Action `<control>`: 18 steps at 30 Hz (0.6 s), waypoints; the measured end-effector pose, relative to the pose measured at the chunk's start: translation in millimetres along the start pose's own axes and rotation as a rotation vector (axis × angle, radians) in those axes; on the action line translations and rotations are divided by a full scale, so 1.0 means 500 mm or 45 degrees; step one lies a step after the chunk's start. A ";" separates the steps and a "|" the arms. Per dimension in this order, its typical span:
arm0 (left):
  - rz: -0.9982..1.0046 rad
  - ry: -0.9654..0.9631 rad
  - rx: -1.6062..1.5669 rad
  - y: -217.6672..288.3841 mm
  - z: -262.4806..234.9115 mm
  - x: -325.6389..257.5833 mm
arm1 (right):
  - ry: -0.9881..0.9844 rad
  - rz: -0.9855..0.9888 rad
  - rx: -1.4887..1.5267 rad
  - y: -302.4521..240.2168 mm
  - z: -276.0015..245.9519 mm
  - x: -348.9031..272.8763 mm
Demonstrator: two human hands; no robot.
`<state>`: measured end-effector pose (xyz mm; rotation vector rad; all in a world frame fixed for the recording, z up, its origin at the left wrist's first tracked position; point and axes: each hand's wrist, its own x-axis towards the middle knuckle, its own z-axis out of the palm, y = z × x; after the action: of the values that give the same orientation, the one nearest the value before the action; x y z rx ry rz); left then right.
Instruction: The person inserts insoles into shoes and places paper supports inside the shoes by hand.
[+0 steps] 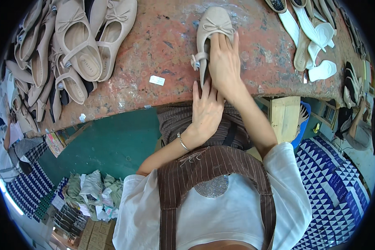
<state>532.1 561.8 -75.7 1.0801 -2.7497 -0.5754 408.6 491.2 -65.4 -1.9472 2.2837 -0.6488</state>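
Note:
A beige ballet flat [216,24] with a small bow and an ankle strap lies on the worktable, toe pointing away from me. My right hand [226,62] reaches over its right side. Several of its fingers are stretched into the shoe's opening, and one lies along the outside, so the hand holds that side. My left hand [207,110], a bangle on its wrist, has its fingertips at the heel by the table's near edge. The fingers grip around the heel end. My hands hide much of the insole and the right side wall.
The scuffed red worktable [162,54] has a curved near edge. Matching beige shoes [79,46] are heaped at left. White shoe parts [323,71] lie at right. A small white label [157,80] sits between. A wooden stool [284,118] and patterned boxes [333,187] stand lower right.

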 end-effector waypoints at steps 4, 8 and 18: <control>-0.003 0.082 -0.043 -0.004 0.023 -0.009 | -0.023 -0.111 -0.331 -0.015 0.014 -0.085; 0.015 0.059 0.044 -0.004 0.005 0.006 | -0.369 0.026 -0.423 0.016 0.021 0.035; 0.016 0.137 -0.071 -0.008 -0.002 0.014 | -0.318 -0.051 -0.336 0.030 0.032 0.059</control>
<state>529.7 554.1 -76.3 1.0483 -2.6308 -0.5707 394.2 460.3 -79.0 -2.0500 2.2718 -0.0986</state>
